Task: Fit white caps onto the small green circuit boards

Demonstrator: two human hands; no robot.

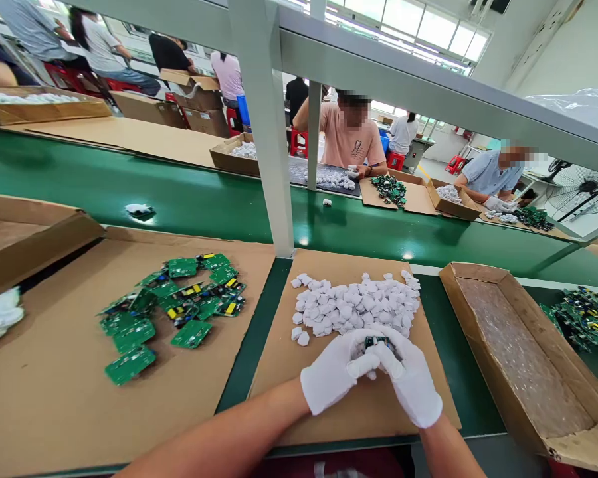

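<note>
- Green worktop (189,211): spans the view, bears cardboard, circuit boards and white pieces.
- Left cardboard sheet (60,398): lies flat under loose green circuit boards (134,334).
- Middle cardboard sheet (349,421): lies flat beneath both hands.
- Cardboard tray (553,345): stands right of the middle sheet.
- White pieces (353,302): spread in a heap just beyond the fingers.
- Left hand (333,368), white-gloved: fingers curled, grasping the small board from the left.
- Right hand (411,375), white-gloved: fingers bent inward, grasping the same board from the right.
- Small board (376,342), dark and green: sits between both hands' fingers, above the thumbs, partly hidden.
</note>
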